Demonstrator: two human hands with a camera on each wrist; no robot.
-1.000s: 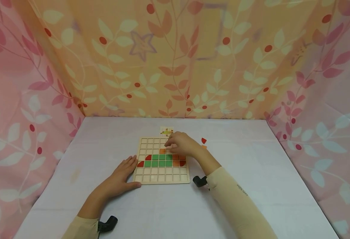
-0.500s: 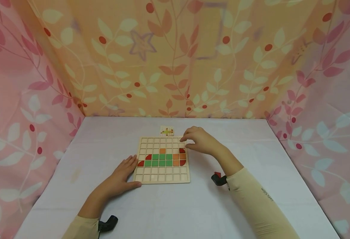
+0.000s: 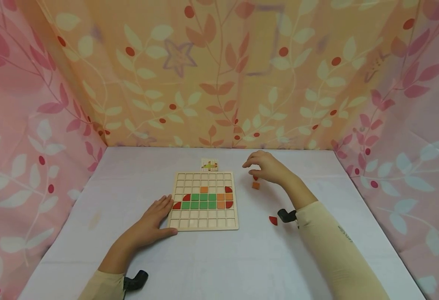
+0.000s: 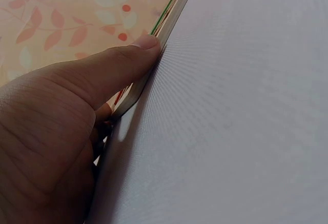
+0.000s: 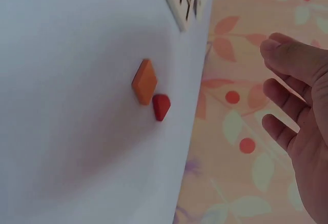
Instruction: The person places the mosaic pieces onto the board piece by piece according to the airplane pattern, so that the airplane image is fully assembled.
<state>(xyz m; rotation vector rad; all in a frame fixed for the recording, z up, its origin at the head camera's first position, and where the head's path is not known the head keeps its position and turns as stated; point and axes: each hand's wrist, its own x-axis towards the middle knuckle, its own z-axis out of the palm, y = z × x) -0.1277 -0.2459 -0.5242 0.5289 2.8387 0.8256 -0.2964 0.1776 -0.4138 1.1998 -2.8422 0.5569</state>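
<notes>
A wooden grid board [image 3: 203,225] lies on the table with green, orange and red tiles in several of its cells. My left hand [image 3: 150,225] rests at the board's left side, fingers straight along that edge and the thumb on the near corner. In the left wrist view the thumb [image 4: 120,62] touches the board's rim. Raised over the table to the right of the board, my right hand [image 3: 270,167] has loosely bent fingers and holds nothing. Below it lie an orange square tile [image 3: 255,186] and a red tile [image 5: 161,107], partly covered by the hand in the head view.
Another red quarter-round tile [image 3: 273,221] lies right of the board, near the black wrist camera [image 3: 287,215]. A small pattern card [image 3: 209,165] sits just behind the board. Patterned cloth walls [image 3: 219,83] bound the white table at the back and sides.
My right hand has moved right, off the board to above the loose tiles, uncovering the board's upper right cells and the near red tile. The left hand has stayed in place.
</notes>
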